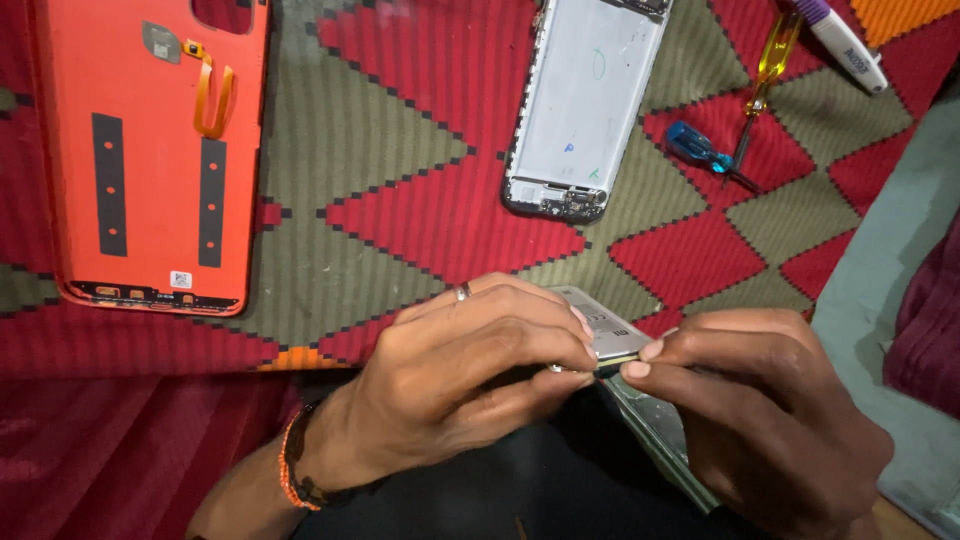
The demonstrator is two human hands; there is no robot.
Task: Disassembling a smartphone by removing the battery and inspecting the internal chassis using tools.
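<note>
Grey-silver flat phone part (608,330) sits pinched between both hands over the person's lap, in the head view. Left hand (470,375) closes its fingers (560,345) on the near-left edge; right hand (770,410) grips the right edge with thumb and forefinger. Its long axis runs away from the body, up-left. Orange back cover (150,150), bare phone frame (585,105) and two screwdrivers (735,120) lie well apart on the patterned cloth (400,150).

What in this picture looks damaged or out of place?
The phone is in pieces: its orange back cover lies inside-up, the bare frame lies apart. Left hand and right hand pinch a flat grey part. Nothing looks spilled.
</note>
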